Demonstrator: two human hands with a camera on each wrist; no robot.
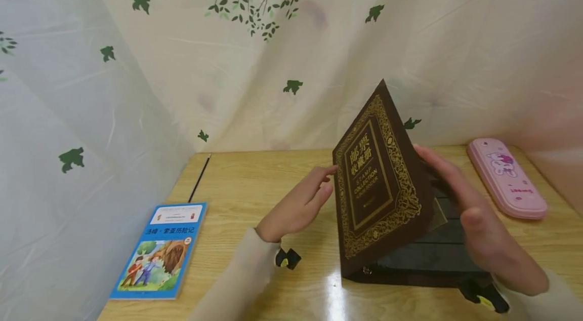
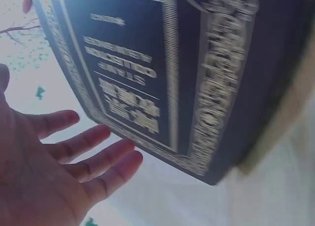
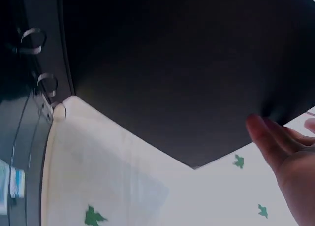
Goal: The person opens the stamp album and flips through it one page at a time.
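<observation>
Touching the inner face of the raised cover (image 1: 371, 174) with our right hand (image 1: 489, 232), fingers extended, we spread our left hand (image 1: 293, 209) loosely beside the cover's left edge, hands apart. The stamp album (image 1: 430, 258) lies on the wooden table (image 1: 255, 174), left of the pink case (image 1: 507, 179).

Left hand (image 1: 296, 209), centre of the head view: fingers and thumb point toward the upper right; the sleeved left arm (image 1: 237, 285) rises from the bottom edge. Right hand (image 1: 489, 240), right side: fingers extend toward the upper left, thumb apart; the sleeved right arm (image 1: 546, 303) fills the lower right corner. Left wrist view, lower left: palm visible, fingers spread. Right wrist view, lower right: fingers point toward the upper left.
</observation>
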